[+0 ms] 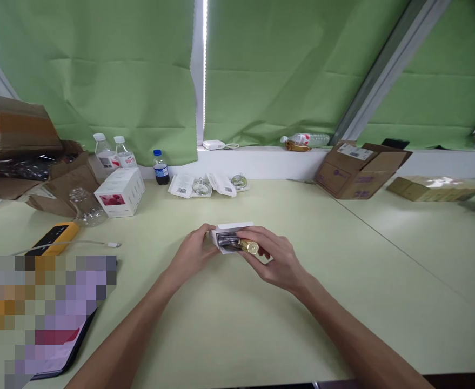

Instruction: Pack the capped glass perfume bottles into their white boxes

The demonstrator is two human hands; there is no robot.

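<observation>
My left hand (pixel 192 251) is closed around the left side of a small white box (pixel 235 225), whose open end faces me. In my right hand (pixel 280 262), thumb and fingers grip a small gold-capped bottle (pixel 251 247) at the box's opening. Its shiny gold round end points towards me and to the right. Something clear and dark shows in the mouth of the box; I cannot make out whether it is part of the bottle. Both hands are just above the pale green table (pixel 237 319), near its middle.
Left are a tablet (pixel 65 340), a yellow-and-black device (pixel 54 240), a clear jar (pixel 86 208) and a white carton (pixel 121 192). Behind stand a dark-drink bottle (pixel 161 168) and two blister packs (pixel 188 185). At right lie a cardboard box (pixel 348 173) and a flat gold box (pixel 427 189).
</observation>
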